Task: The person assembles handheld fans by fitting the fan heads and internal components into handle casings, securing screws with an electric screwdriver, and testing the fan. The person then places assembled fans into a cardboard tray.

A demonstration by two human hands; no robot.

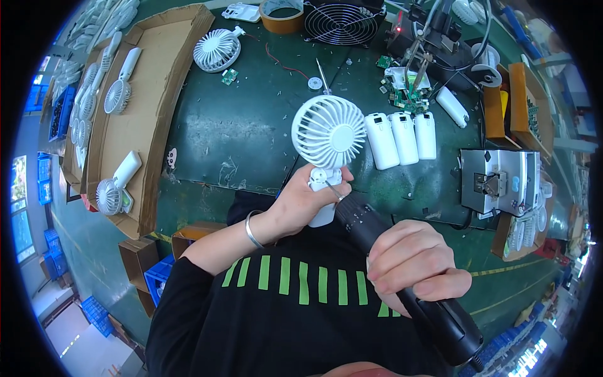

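Note:
A white handheld fan (331,133) is upheld in front of my body, its round slatted head pointing away from me. My left hand (306,200) wraps round the fan's handle just below the head, with a silver bangle on the wrist. In my right hand (414,261) lies a black electric screwdriver (370,227), tilted up toward the left. Its thin bit reaches the fan's neck beside my left thumb; the screw itself is too small to make out. To the right of the fan head stand three white handle casings (402,139) side by side on the green mat.
A cardboard tray (141,119) with several white fans is at the left. Along the back sit another fan (217,49), a tape roll (281,16) and a black cooling fan (344,24). Green circuit boards (408,94) and a silver metal box (496,182) occupy the right.

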